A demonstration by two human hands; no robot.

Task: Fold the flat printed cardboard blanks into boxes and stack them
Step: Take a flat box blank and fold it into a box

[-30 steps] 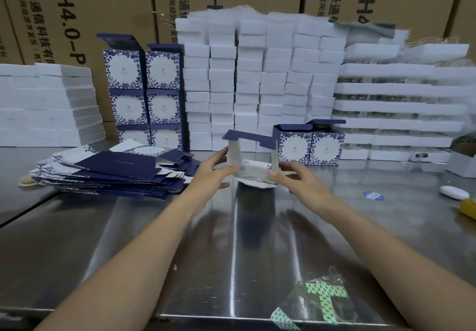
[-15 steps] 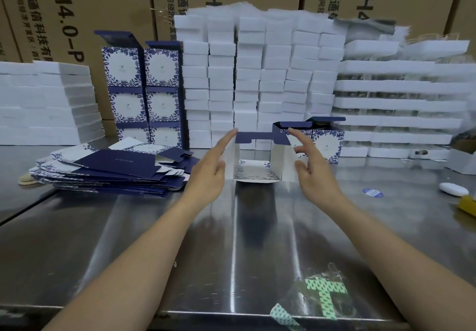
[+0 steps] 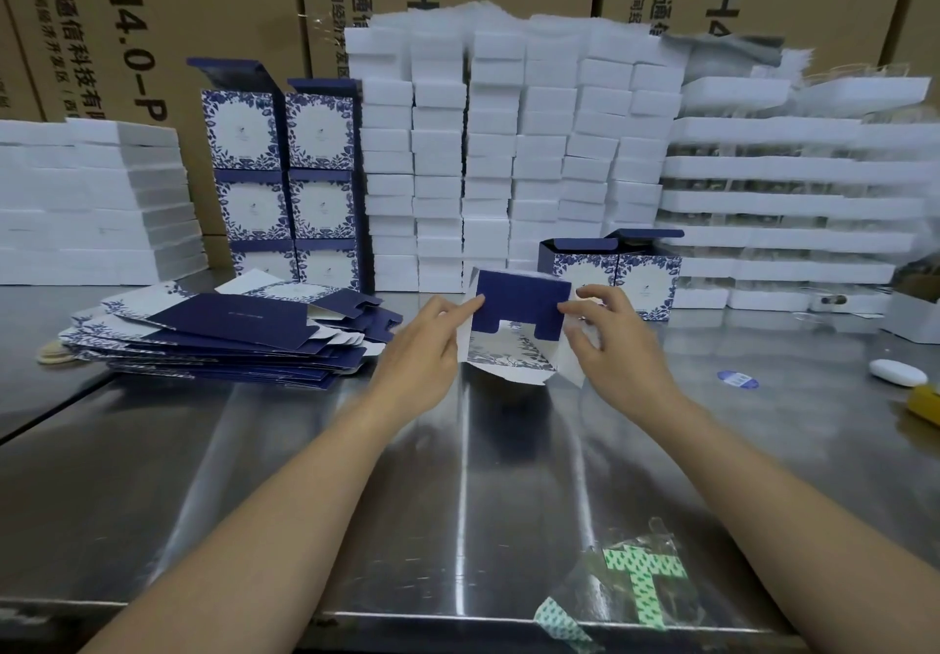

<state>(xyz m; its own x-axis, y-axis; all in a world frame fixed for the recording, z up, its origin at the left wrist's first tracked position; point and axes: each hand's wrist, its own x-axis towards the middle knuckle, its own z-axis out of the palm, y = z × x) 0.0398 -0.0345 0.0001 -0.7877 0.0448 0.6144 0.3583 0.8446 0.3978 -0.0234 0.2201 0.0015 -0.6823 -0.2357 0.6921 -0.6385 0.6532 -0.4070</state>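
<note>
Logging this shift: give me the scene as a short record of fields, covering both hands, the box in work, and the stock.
surface: steel table
box in work: half-folded box, navy flap facing the camera, bottom not closed
left hand: fingertip on the flap's left edge
right hand: fingers at the flap's right edge
flat blanks: pile to the left
finished boxes: stacked at back left
two more boxes: behind the right hand, lids open

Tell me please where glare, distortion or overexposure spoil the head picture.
Head view: bright streaks of reflected light run down the steel table; the white foam stacks are blown out, so their edges merge; wide-angle lens bends the brown cartons outward at the sides; both hands and the half-folded box stay sharp.
</note>
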